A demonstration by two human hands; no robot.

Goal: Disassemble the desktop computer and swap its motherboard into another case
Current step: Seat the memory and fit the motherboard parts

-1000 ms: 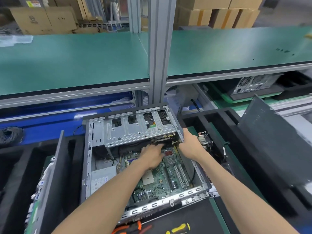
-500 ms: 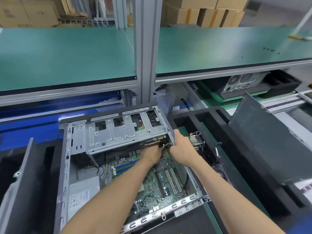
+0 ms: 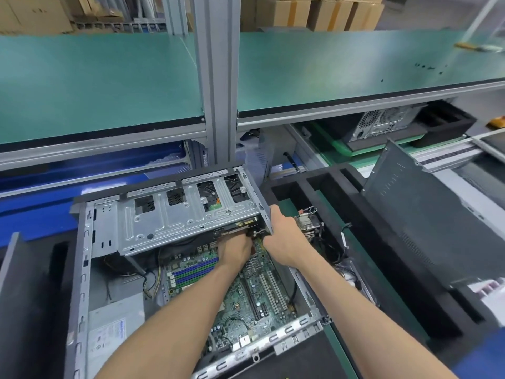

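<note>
An open grey computer case [image 3: 79,283] lies flat in front of me, its green motherboard [image 3: 254,299] exposed inside. A silver drive cage [image 3: 169,220] spans the far half of the case. My left hand [image 3: 235,250] reaches under the cage's right end, and its fingertips are hidden there. My right hand [image 3: 284,239] grips the case's right wall at the cage's corner. A power supply [image 3: 109,332] sits in the near left corner.
A removed heatsink with fan [image 3: 308,222] lies in the black foam tray [image 3: 382,269] to the right. A grey side panel [image 3: 426,214] leans there. Another computer case [image 3: 379,124] stands under the green shelf [image 3: 109,86] at the back right.
The view has shifted right and a little closer, so the case sits further left in frame. Both hands have stayed at the cage's right corner, the left one pushed slightly deeper underneath.
</note>
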